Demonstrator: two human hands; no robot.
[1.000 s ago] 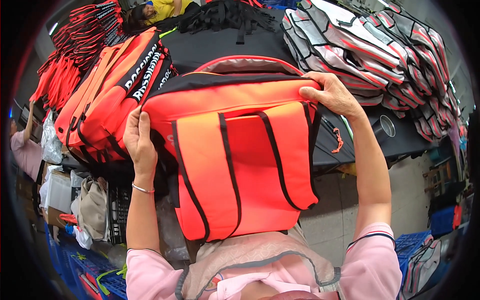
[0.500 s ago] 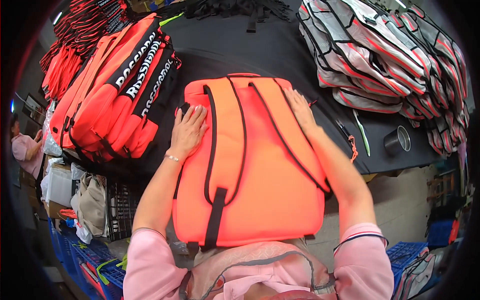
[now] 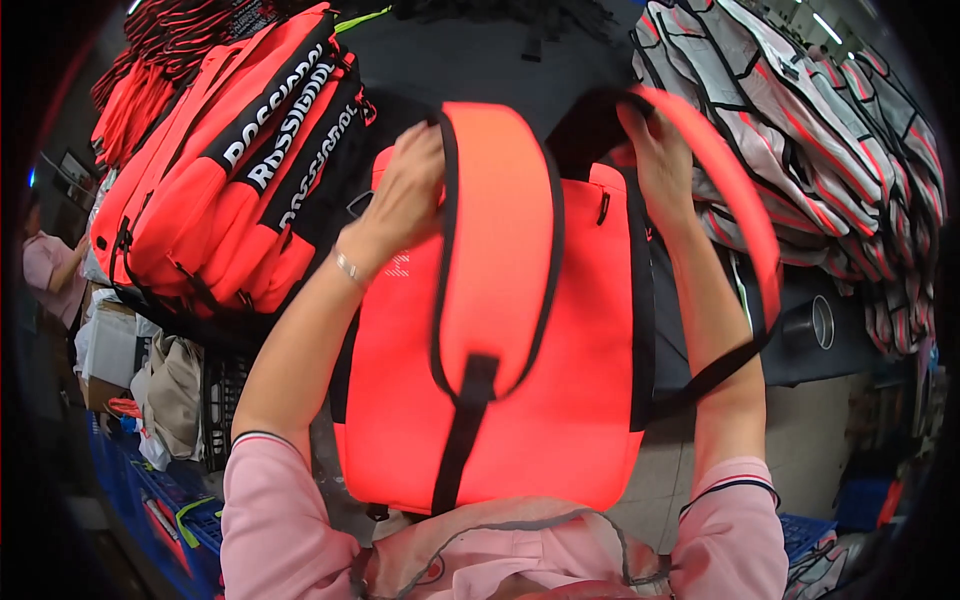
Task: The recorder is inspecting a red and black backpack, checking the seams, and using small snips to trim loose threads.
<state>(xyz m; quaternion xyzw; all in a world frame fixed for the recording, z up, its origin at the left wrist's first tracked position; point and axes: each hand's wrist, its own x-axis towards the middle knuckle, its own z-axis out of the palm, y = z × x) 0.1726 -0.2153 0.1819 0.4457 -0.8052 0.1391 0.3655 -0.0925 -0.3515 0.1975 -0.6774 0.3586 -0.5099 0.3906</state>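
An orange backpack with black-edged straps, held upright, back panel facing up.

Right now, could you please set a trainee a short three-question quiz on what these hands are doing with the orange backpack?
1. True or false: both hands grip the orange backpack near its top.
2. Which hand is beside the raised shoulder strap? A left, B right.
3. What lies stacked to the person's left on the table?

Key
1. True: the left hand and the right hand are both at the top edge.
2. B.
3. A pile of orange and black bags.
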